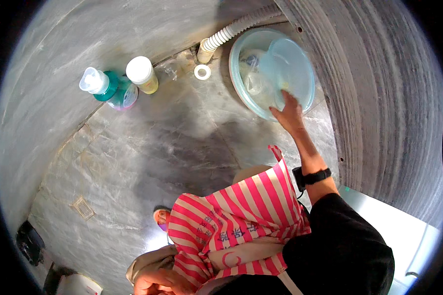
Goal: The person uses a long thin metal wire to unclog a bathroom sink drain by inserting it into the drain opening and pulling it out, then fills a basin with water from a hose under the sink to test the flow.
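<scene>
My right hand reaches over the near rim of a translucent pale-blue plastic bin, thumb and fingers apart. Its fingertips overlap a round blue plastic piece inside the bin; whether they touch it I cannot tell. Beside that piece lies crumpled clear plastic. A black band with a small device circles my right forearm. My left hand is low at the picture's bottom edge, fingers curled and partly cut off, close to a pink-and-cream striped apron that bears writing.
By the left wall stand a teal pump bottle and a white-lidded container. A ribbed hose enters a floor pipe, with a white ring nearby. A grey streaked panel curves along the right. A drain grate lies in the tiled floor.
</scene>
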### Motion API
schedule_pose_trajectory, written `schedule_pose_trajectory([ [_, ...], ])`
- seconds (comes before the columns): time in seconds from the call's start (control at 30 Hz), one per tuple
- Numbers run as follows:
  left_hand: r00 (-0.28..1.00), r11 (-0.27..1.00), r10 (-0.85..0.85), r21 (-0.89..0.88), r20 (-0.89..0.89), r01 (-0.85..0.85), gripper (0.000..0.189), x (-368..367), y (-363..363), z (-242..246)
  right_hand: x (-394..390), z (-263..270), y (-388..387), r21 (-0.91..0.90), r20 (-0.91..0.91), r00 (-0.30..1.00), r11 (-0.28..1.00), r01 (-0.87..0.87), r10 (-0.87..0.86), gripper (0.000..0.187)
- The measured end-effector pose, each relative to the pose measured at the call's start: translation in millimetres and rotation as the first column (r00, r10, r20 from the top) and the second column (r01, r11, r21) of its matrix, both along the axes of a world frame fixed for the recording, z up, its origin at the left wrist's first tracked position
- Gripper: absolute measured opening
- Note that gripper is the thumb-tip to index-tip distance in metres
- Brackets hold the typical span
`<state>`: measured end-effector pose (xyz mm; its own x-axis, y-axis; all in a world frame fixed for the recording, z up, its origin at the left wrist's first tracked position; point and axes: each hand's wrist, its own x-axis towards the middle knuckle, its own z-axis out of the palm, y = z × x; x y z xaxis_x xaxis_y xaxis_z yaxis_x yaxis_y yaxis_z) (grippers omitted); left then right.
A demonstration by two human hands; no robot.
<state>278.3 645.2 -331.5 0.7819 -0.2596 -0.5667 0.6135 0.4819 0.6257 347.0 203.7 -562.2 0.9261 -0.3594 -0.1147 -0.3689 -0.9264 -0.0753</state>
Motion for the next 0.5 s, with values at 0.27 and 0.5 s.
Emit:
schedule_pose_trajectory([
  [0.27,0.999,0.999,0.004,-0.039,-0.053,-0.006,0.022,0,4,0,-25,-8,-39,0.157,-0.034,0.981,0.971,-0.183,0.190,0.037],
  [0.5,1.000,1.000,-0.015,-0.011,-0.024,0.015,0.023,1,8,-2,-54,43,-48,0.060,0.177,0.958,0.969,-0.239,0.225,0.026],
])
